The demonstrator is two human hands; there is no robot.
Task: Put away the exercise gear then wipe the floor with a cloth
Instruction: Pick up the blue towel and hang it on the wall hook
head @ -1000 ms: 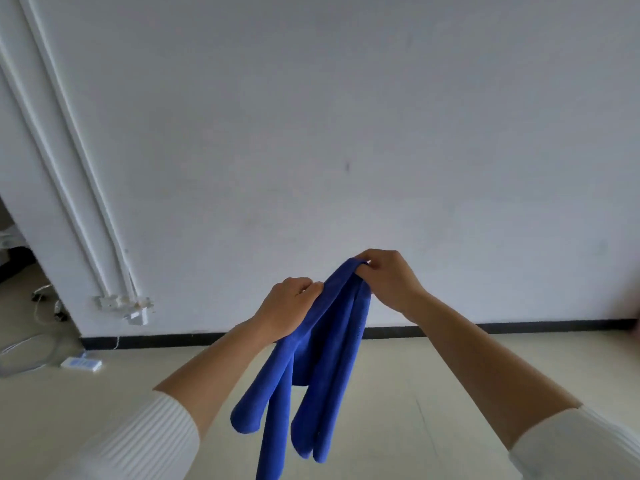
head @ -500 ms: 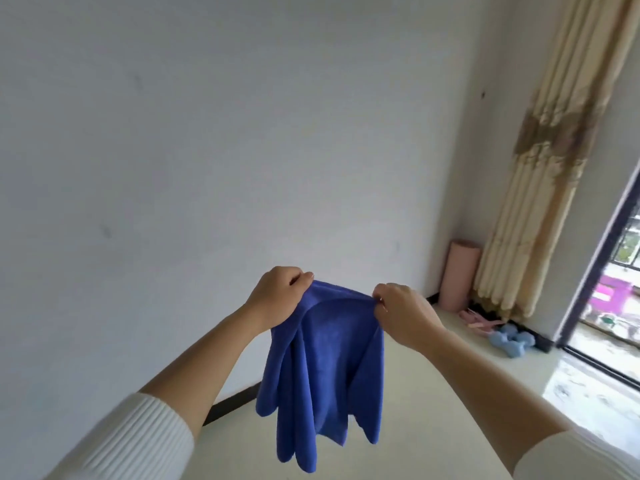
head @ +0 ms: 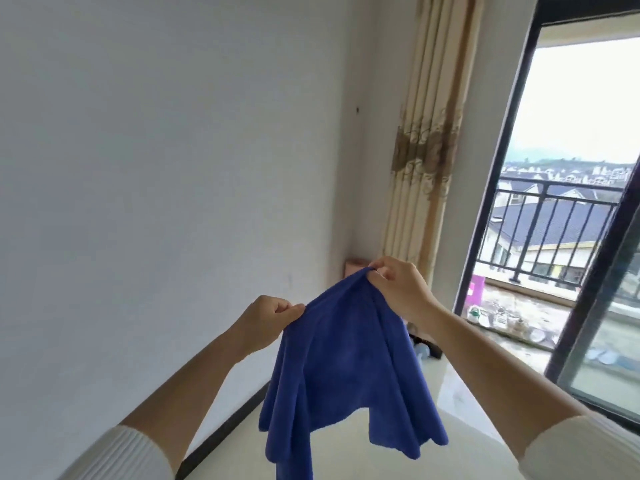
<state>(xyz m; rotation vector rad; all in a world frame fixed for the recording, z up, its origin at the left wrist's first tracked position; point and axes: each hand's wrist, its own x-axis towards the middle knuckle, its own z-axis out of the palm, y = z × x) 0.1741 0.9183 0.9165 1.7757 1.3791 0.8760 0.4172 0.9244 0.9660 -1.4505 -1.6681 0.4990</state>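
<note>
A blue cloth point(head: 343, 368) hangs in the air in front of me, spread between both hands. My left hand point(head: 266, 315) pinches its upper left edge. My right hand point(head: 398, 289) pinches the top edge higher up and to the right. The cloth's lower folds dangle above the pale tiled floor point(head: 433, 459). In the far corner a pink rolled mat point(head: 355, 268) stands upright, mostly hidden behind the cloth and my right hand. A light blue dumbbell point(head: 421, 351) peeks out on the floor beside my right forearm.
A white wall point(head: 156, 168) with a dark skirting board point(head: 225, 431) runs along the left. A beige patterned curtain point(head: 426, 150) hangs in the corner. A dark-framed glass door point(head: 588, 289) on the right gives onto a balcony with a railing.
My view has swung right, from the bare wall to the corner with curtain and balcony door. My hands have drawn apart and the cloth is spread wider; the right hand is now higher.
</note>
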